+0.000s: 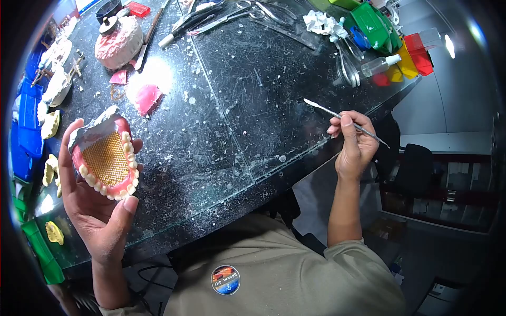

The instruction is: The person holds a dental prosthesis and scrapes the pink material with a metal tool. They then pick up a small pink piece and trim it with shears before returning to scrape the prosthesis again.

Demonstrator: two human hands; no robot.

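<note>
My left hand is wrapped round a denture model and holds it up over the left of the bench. The model has pink wax gums, a row of cream teeth, a gold mesh plate in the palate and grey plaster at its back edge. Between the thumb and fingers of my right hand is a thin metal wax carver, its flat pale tip pointing up and left. The carver is well apart from the denture. Pink wax pieces lie on the bench beyond my left hand.
A round plaster flask with pink wax stands at the back left. Plaster casts and blue bins line the left edge. Scissors and pliers lie at the back. A spray bottle and coloured bins sit back right.
</note>
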